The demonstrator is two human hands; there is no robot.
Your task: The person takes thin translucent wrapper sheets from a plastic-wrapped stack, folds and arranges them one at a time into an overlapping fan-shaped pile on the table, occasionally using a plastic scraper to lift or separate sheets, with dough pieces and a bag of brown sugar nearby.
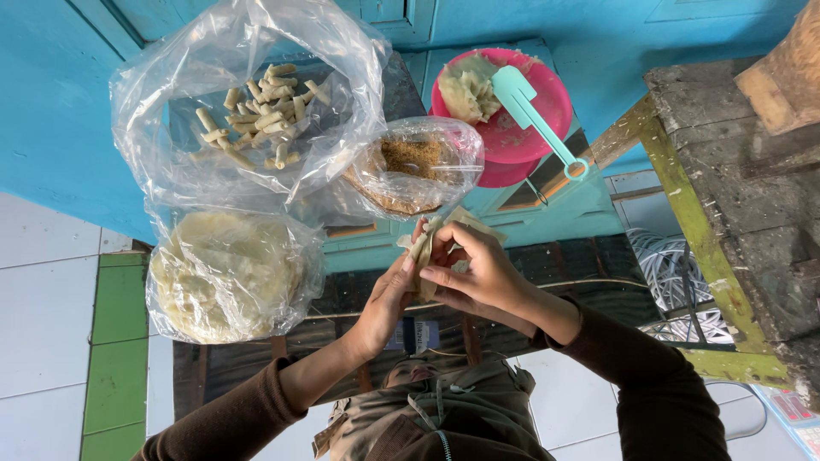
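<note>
- Left hand (389,299): fingers curled closed around the lower edge of a pale wrapper (424,248), thumb pressed against it.
- Right hand (478,269): fingers bent and pinched onto the same wrapper from the other side; both hands meet in mid-air above the bench (547,256).
- Wrapper: a thin, limp sheet, partly folded between the fingertips. It looks light, soft and easily torn, probably slightly tacky; best held at its edges with fingertip pressure only, supported from beneath.
- Upper bag (248,102): clear plastic, open, holding many small finished rolls (260,111).
- Lower bag (231,273): clear plastic around a stack of round flat sheets.
- Middle bag (418,171): holds a brown crumbly filling, just beside the hands.
- Pink bowl (521,128): holds pale paste and a teal spatula (534,115) resting across its rim.
- Right edge: worn wooden frame (726,213), well apart.
</note>
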